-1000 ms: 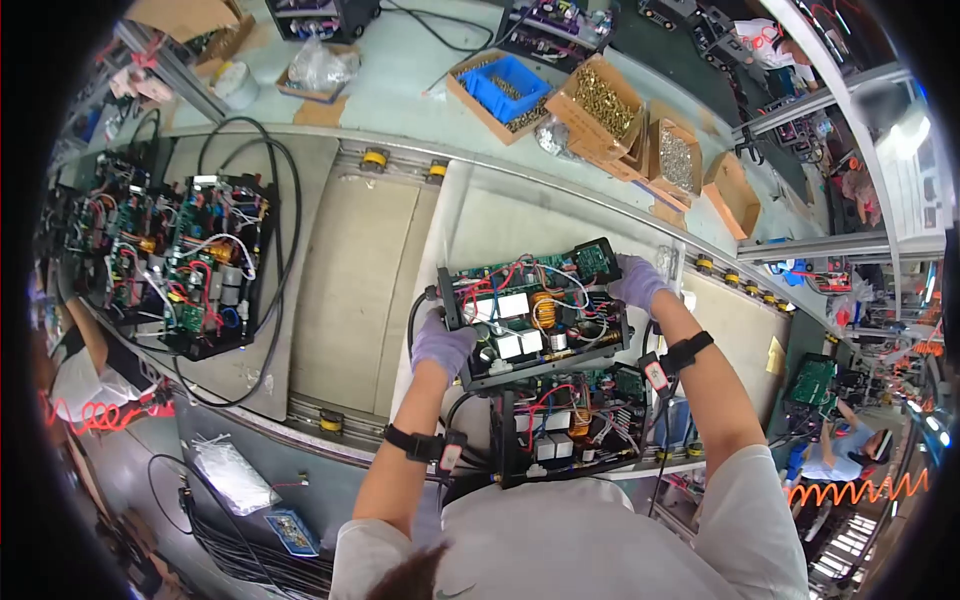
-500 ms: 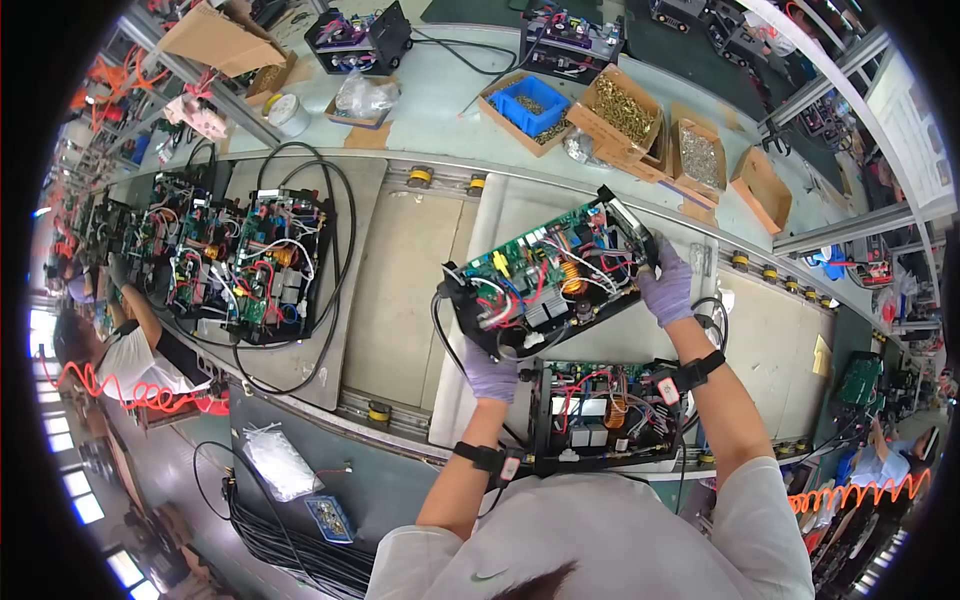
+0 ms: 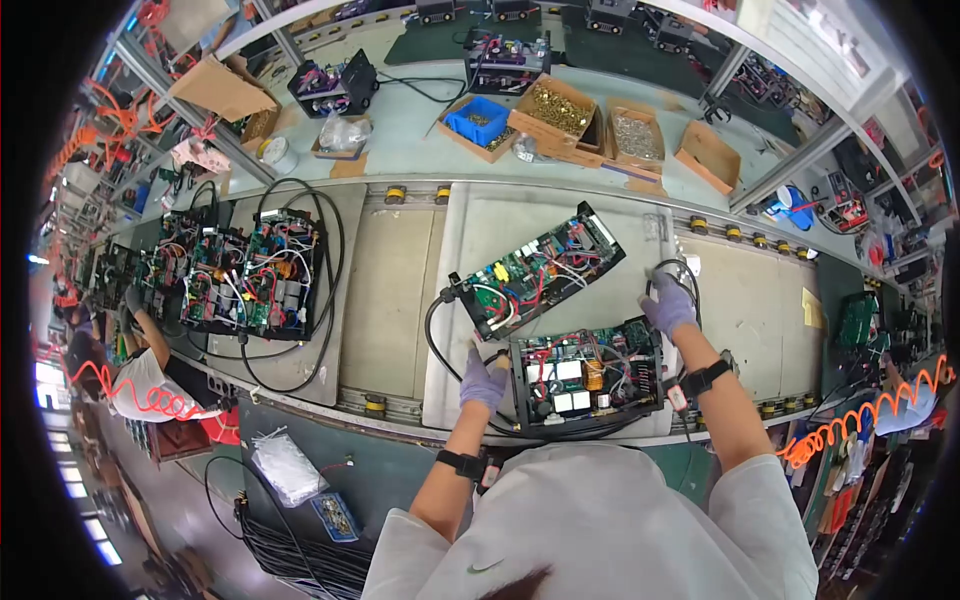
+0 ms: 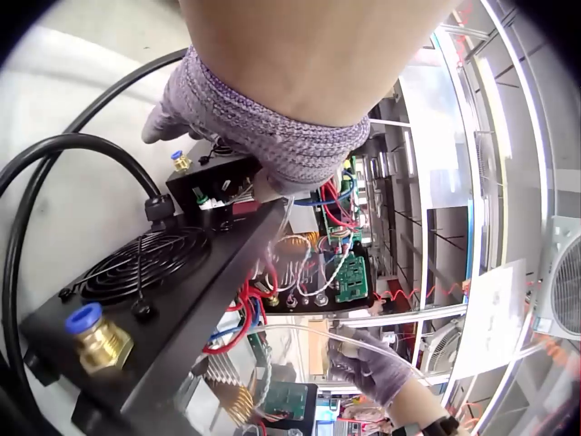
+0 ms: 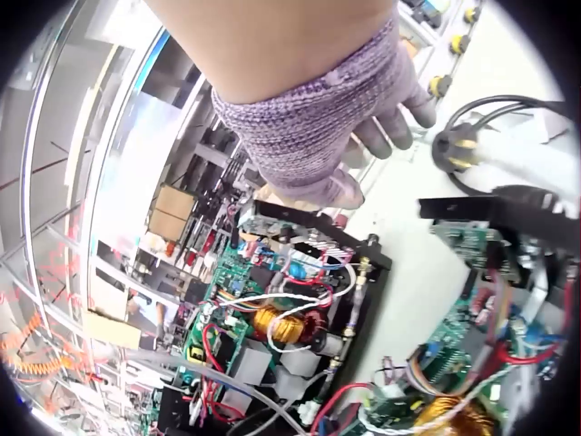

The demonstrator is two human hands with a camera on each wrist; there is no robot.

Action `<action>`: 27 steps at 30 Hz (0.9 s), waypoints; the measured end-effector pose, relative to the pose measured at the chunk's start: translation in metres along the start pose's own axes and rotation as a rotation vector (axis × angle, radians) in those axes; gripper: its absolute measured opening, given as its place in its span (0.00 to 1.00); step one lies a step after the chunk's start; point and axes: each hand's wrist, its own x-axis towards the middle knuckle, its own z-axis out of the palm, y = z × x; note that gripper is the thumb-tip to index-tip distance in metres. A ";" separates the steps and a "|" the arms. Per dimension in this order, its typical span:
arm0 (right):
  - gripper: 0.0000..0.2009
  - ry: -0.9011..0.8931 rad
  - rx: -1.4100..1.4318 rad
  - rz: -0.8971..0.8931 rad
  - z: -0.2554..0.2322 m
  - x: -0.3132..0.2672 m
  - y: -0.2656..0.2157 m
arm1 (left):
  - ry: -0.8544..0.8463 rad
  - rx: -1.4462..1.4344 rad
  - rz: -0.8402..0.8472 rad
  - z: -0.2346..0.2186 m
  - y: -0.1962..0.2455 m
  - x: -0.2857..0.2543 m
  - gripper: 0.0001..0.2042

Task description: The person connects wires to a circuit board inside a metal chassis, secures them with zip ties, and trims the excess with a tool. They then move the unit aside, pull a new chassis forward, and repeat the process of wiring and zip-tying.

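Note:
An open black chassis with green circuit boards and wires [image 3: 545, 270] lies slanted on the pale board. In front of it sits a second open chassis [image 3: 590, 375], with white blocks and a copper coil. My gloved left hand [image 3: 484, 383] is at the left end of the two chassis, fingers extended toward the corner of the rear one. In the left wrist view, a fan grille [image 4: 141, 263] and a brass fitting with a blue collar [image 4: 98, 338] show below this hand [image 4: 263, 136]. My gloved right hand [image 3: 670, 305], fingers spread, hovers right of the rear chassis, near a black cable.
Further left, more open chassis [image 3: 280, 270] stand with looped black cables beside another person [image 3: 150, 370]. Along the back shelf are cardboard boxes of screws [image 3: 555, 108], a blue bin [image 3: 478, 120] and an empty carton [image 3: 708, 155]. Yellow rollers [image 3: 735, 233] line the track.
Both hands held the rear chassis, turned it and set it down slanted on the board behind the other one. Now they have let go; the right hand has moved off it.

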 end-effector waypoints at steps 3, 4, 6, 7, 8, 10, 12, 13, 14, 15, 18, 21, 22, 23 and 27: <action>0.28 -0.103 -0.137 0.263 0.009 -0.038 0.026 | -0.197 0.096 -0.090 0.004 0.010 -0.029 0.37; 0.27 -0.183 -0.015 0.184 0.025 -0.041 0.050 | -0.257 0.067 -0.084 0.002 0.018 -0.036 0.35; 0.25 -0.340 0.230 0.019 0.057 -0.033 0.094 | -0.377 0.015 -0.071 -0.002 0.034 -0.048 0.33; 0.22 -0.366 0.201 0.033 0.059 -0.030 0.097 | -0.308 -0.088 -0.056 0.008 0.027 -0.046 0.29; 0.24 -0.410 0.262 0.042 0.058 -0.029 0.103 | -0.363 -0.062 -0.154 0.012 0.029 -0.041 0.28; 0.29 -0.509 0.389 0.061 0.050 -0.032 0.098 | -0.469 -0.003 -0.364 0.009 0.043 -0.027 0.26; 0.29 -0.489 0.410 0.111 0.044 -0.037 0.085 | -0.474 0.079 -0.227 0.029 0.009 -0.002 0.17; 0.29 -0.452 0.344 0.117 0.040 -0.043 0.073 | -0.474 0.112 -0.158 0.043 -0.011 0.014 0.13; 0.28 -0.413 0.276 0.120 0.036 -0.049 0.063 | -0.461 0.193 -0.102 0.046 -0.013 0.016 0.11; 0.28 -0.380 0.201 0.113 0.042 -0.048 0.065 | -0.445 0.275 -0.046 0.048 -0.013 0.017 0.09; 0.28 -0.305 0.065 0.117 0.060 -0.047 0.069 | -0.452 0.423 -0.163 0.032 0.027 -0.015 0.12; 0.31 -0.245 0.067 0.127 0.039 -0.086 0.062 | -0.214 0.127 -0.367 0.024 0.055 -0.055 0.18; 0.31 -0.183 0.090 0.120 0.032 -0.101 0.060 | -0.208 0.067 -0.299 0.015 0.062 -0.073 0.23; 0.31 -0.122 0.114 0.114 0.027 -0.114 0.059 | -0.147 0.057 -0.249 0.022 0.050 -0.080 0.25; 0.33 0.041 0.293 0.005 0.021 -0.132 0.074 | -0.003 -0.011 -0.183 0.036 0.038 -0.107 0.32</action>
